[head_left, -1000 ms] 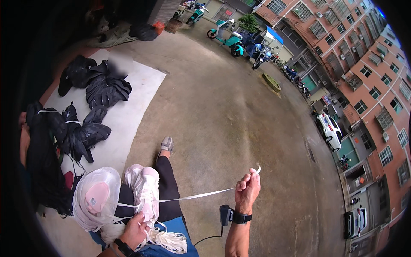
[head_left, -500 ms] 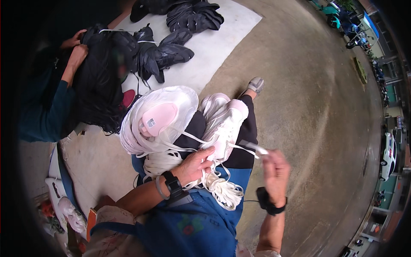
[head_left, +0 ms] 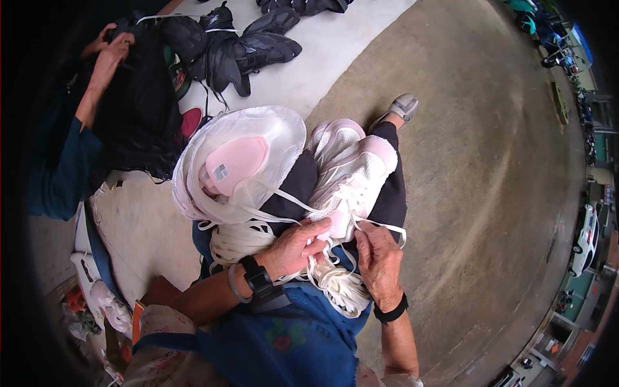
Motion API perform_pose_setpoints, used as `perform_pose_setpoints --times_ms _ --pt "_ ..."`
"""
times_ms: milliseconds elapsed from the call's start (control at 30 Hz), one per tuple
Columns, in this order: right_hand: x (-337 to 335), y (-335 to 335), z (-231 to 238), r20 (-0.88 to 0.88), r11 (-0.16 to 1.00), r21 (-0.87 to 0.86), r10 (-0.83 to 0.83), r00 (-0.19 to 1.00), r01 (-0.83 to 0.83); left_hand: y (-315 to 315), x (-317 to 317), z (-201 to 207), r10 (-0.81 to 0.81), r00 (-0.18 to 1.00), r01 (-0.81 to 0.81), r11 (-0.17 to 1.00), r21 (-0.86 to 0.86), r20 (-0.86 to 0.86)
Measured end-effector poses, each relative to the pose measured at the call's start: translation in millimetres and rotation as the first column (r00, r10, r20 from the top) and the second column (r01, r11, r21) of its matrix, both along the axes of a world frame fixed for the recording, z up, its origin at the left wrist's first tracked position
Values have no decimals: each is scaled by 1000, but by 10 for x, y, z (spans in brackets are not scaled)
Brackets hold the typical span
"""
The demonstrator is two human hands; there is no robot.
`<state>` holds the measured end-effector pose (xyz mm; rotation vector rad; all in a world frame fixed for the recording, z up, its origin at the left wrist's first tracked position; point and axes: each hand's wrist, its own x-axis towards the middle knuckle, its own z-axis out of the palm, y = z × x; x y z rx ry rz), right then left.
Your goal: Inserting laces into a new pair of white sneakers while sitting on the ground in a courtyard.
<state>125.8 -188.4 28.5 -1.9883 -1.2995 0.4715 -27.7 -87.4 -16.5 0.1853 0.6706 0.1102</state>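
A white and pale pink sneaker upper (head_left: 351, 174) lies on my lap. My left hand (head_left: 298, 246) rests at its near end, fingers closed on the white lace (head_left: 284, 200) and the edge of the upper. My right hand (head_left: 377, 258) pinches the lace close beside it. A heap of loose white laces (head_left: 335, 287) lies on my blue apron (head_left: 284, 342) under both hands. A second white upper with a pink insole (head_left: 235, 164) sits on my left knee.
Black sneaker uppers (head_left: 238, 45) lie on a white sheet (head_left: 335, 45) ahead. Another person in a teal sleeve (head_left: 61, 161) handles black uppers at the left. Bare concrete (head_left: 490, 193) spreads to the right, with parked vehicles at the far edge.
My right hand, stretched out to the side with the lace pulled taut a second ago, has come back to the shoe. The view has tilted down onto my lap.
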Motion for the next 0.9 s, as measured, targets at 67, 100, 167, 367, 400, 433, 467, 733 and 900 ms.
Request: perform_pose_setpoints --times_ms 67,100,167,367,400,433,467,733,900 --pt "36 48 50 -3 996 -89 -1 1000 0 10 9 16 -7 1000 7 1000 0 5" --pt "45 62 67 3 986 -168 -4 1000 5 15 -1 6 -3 1000 3 1000 -9 -2" --pt "26 73 82 -28 983 -182 -23 999 17 21 10 -9 -30 1000 30 1000 -7 10" --pt "1 182 53 83 1000 -10 -6 997 6 10 3 40 -9 1000 9 1000 1 -16" --pt "-11 211 60 98 1000 -15 -15 995 16 5 2 33 -6 999 5 1000 -20 -45" --pt "-24 237 72 115 1000 -19 -21 993 24 4 -2 24 -3 999 2 1000 -23 -42" --pt "-50 264 109 125 997 -61 -35 992 43 7 -12 14 -13 999 12 1000 -18 -35" --pt "-3 255 54 228 998 -60 22 973 -9 6 -15 9 12 1000 -14 997 -72 -21" --pt "-8 222 38 -48 997 -11 -76 996 75 20 -34 -19 -17 999 18 1000 -23 49"
